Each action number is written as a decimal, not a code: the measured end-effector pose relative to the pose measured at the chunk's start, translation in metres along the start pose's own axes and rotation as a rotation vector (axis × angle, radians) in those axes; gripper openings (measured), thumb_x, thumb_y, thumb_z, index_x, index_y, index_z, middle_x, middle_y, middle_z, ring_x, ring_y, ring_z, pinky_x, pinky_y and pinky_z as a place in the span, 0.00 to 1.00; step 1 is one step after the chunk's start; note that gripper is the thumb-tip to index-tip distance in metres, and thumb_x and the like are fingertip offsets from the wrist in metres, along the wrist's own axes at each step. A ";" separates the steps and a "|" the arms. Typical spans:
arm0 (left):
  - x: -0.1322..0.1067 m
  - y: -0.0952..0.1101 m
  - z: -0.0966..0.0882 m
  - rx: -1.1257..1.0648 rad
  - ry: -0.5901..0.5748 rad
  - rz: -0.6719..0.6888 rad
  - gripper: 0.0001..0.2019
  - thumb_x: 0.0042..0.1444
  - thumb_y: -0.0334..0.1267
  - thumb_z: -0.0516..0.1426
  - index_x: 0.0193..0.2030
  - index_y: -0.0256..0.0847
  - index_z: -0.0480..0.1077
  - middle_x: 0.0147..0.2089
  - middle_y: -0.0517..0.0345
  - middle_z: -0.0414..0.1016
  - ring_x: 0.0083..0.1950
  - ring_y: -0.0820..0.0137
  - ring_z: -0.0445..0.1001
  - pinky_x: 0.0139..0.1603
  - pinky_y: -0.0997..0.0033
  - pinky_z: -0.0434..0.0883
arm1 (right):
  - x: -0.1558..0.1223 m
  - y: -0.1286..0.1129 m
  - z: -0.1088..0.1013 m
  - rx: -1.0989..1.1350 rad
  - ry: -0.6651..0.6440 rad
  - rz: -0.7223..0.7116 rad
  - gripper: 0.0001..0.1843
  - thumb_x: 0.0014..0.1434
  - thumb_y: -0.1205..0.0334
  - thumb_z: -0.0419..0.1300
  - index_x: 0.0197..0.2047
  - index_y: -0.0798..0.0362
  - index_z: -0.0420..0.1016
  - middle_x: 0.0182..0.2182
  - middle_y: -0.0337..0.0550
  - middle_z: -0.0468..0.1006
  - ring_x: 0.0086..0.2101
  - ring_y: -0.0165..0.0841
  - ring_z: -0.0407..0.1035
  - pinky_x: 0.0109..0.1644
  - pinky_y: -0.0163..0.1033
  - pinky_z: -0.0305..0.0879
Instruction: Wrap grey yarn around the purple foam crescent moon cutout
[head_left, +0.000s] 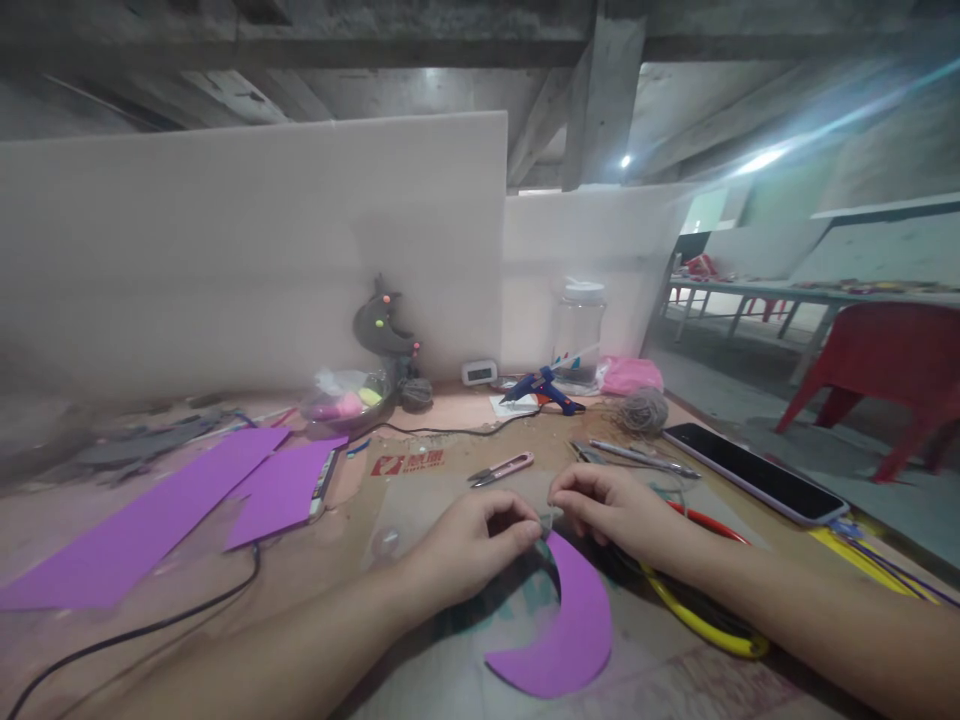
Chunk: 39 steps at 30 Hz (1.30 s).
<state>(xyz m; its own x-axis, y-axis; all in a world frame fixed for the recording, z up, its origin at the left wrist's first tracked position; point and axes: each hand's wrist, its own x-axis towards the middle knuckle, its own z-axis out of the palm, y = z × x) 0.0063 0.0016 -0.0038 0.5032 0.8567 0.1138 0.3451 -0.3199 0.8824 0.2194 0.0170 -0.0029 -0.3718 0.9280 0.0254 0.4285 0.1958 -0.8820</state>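
Note:
A purple crescent-shaped foam or paper piece (585, 630) stands out below my hands, its upper tip between them. My left hand (487, 535) is closed, thumb and forefinger pinched at that tip. A thin pale strand (551, 518), thread or wire, rises from the tip. My right hand (604, 505) is closed too, its fingertips pinching the strand's upper end. Under my right forearm lies a tool with a yellow handle (709, 625) and a red handle (709, 522); its head is hidden. Pink-handled thread snips (502, 468) rest just beyond my hands.
Purple sheets (165, 510) and a black cable (150, 630) lie left. Behind stand a bowl (345, 425), a dark crescent ornament (379, 325), a blue glue gun (544, 390), a clear jar (579, 325) and grey yarn (641, 410). A phone (754, 472) lies right, beyond it a red chair (889, 370).

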 end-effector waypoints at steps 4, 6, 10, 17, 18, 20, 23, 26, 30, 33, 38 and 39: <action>0.001 -0.004 0.001 -0.003 0.003 0.011 0.11 0.58 0.42 0.56 0.37 0.36 0.75 0.35 0.55 0.78 0.37 0.68 0.72 0.39 0.72 0.67 | 0.001 0.000 0.001 0.007 0.007 0.004 0.17 0.56 0.46 0.59 0.34 0.53 0.71 0.19 0.35 0.67 0.20 0.25 0.57 0.23 0.32 0.53; 0.001 -0.003 0.001 -0.003 0.006 0.005 0.11 0.58 0.42 0.57 0.36 0.36 0.75 0.34 0.55 0.78 0.36 0.69 0.72 0.39 0.73 0.67 | 0.001 0.001 0.001 0.013 0.011 -0.001 0.18 0.55 0.44 0.60 0.34 0.53 0.70 0.19 0.35 0.66 0.20 0.26 0.57 0.23 0.32 0.53; -0.001 0.000 0.001 -0.009 -0.001 -0.014 0.10 0.57 0.41 0.57 0.36 0.36 0.75 0.33 0.56 0.77 0.35 0.69 0.71 0.38 0.73 0.67 | 0.001 0.004 0.001 0.020 0.019 0.006 0.19 0.55 0.43 0.61 0.34 0.52 0.70 0.19 0.35 0.66 0.21 0.27 0.59 0.23 0.32 0.54; -0.001 -0.002 0.002 -0.041 -0.001 -0.014 0.10 0.57 0.42 0.57 0.36 0.37 0.74 0.35 0.54 0.77 0.38 0.67 0.73 0.39 0.71 0.67 | 0.001 0.001 -0.001 -0.027 -0.019 -0.075 0.22 0.60 0.41 0.56 0.37 0.54 0.70 0.22 0.36 0.67 0.21 0.25 0.58 0.24 0.33 0.54; 0.000 -0.002 0.002 -0.062 0.015 -0.012 0.11 0.58 0.43 0.57 0.36 0.37 0.74 0.35 0.54 0.77 0.37 0.67 0.73 0.39 0.71 0.67 | 0.002 0.001 -0.001 -0.006 0.002 -0.104 0.23 0.61 0.40 0.55 0.40 0.54 0.70 0.24 0.36 0.67 0.21 0.26 0.59 0.24 0.33 0.55; 0.001 -0.002 0.000 -0.097 0.074 -0.006 0.12 0.59 0.45 0.56 0.35 0.37 0.72 0.33 0.55 0.76 0.36 0.68 0.73 0.38 0.71 0.67 | 0.003 0.004 -0.002 0.056 0.085 -0.144 0.24 0.62 0.40 0.53 0.46 0.53 0.67 0.28 0.36 0.68 0.22 0.26 0.60 0.25 0.33 0.58; 0.003 -0.002 -0.003 -0.118 0.196 -0.027 0.12 0.60 0.46 0.55 0.34 0.38 0.70 0.29 0.59 0.72 0.31 0.70 0.69 0.33 0.73 0.65 | 0.003 0.008 -0.004 0.114 0.201 -0.163 0.22 0.63 0.40 0.53 0.46 0.51 0.63 0.30 0.35 0.66 0.22 0.24 0.59 0.24 0.32 0.58; 0.005 -0.002 -0.006 -0.144 0.249 -0.062 0.13 0.60 0.47 0.55 0.36 0.38 0.70 0.30 0.60 0.72 0.32 0.70 0.70 0.35 0.72 0.66 | 0.000 0.007 -0.004 0.052 0.167 -0.180 0.20 0.63 0.42 0.53 0.39 0.52 0.66 0.27 0.35 0.66 0.23 0.25 0.59 0.26 0.32 0.57; 0.003 -0.003 -0.006 -0.137 0.260 -0.046 0.13 0.60 0.48 0.56 0.38 0.38 0.71 0.33 0.59 0.73 0.35 0.69 0.73 0.37 0.72 0.68 | -0.006 -0.004 -0.003 -0.178 0.053 -0.185 0.17 0.62 0.48 0.55 0.31 0.54 0.71 0.25 0.39 0.71 0.27 0.29 0.64 0.31 0.34 0.60; 0.002 -0.005 -0.006 -0.126 0.259 -0.028 0.14 0.60 0.49 0.56 0.39 0.39 0.72 0.33 0.58 0.74 0.35 0.68 0.73 0.37 0.71 0.69 | -0.007 -0.009 -0.002 -0.260 0.008 -0.197 0.15 0.62 0.53 0.55 0.28 0.53 0.71 0.25 0.39 0.73 0.28 0.30 0.65 0.33 0.34 0.60; 0.001 -0.001 -0.005 -0.120 0.266 0.001 0.13 0.60 0.47 0.55 0.37 0.40 0.74 0.36 0.55 0.77 0.38 0.67 0.75 0.38 0.71 0.70 | -0.008 -0.010 -0.002 -0.260 -0.026 -0.194 0.17 0.63 0.54 0.53 0.26 0.53 0.70 0.23 0.38 0.71 0.26 0.29 0.64 0.32 0.34 0.60; 0.001 0.000 -0.005 -0.118 0.287 -0.004 0.13 0.61 0.46 0.55 0.38 0.40 0.75 0.36 0.55 0.77 0.37 0.67 0.75 0.37 0.71 0.70 | -0.008 -0.010 -0.002 -0.259 -0.032 -0.192 0.17 0.63 0.53 0.53 0.26 0.54 0.69 0.23 0.38 0.71 0.26 0.29 0.64 0.32 0.34 0.60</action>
<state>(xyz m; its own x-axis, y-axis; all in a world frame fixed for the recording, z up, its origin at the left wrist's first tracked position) 0.0029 0.0049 -0.0017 0.2515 0.9427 0.2194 0.2440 -0.2811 0.9281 0.2195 0.0081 0.0069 -0.4900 0.8567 0.1609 0.5423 0.4441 -0.7132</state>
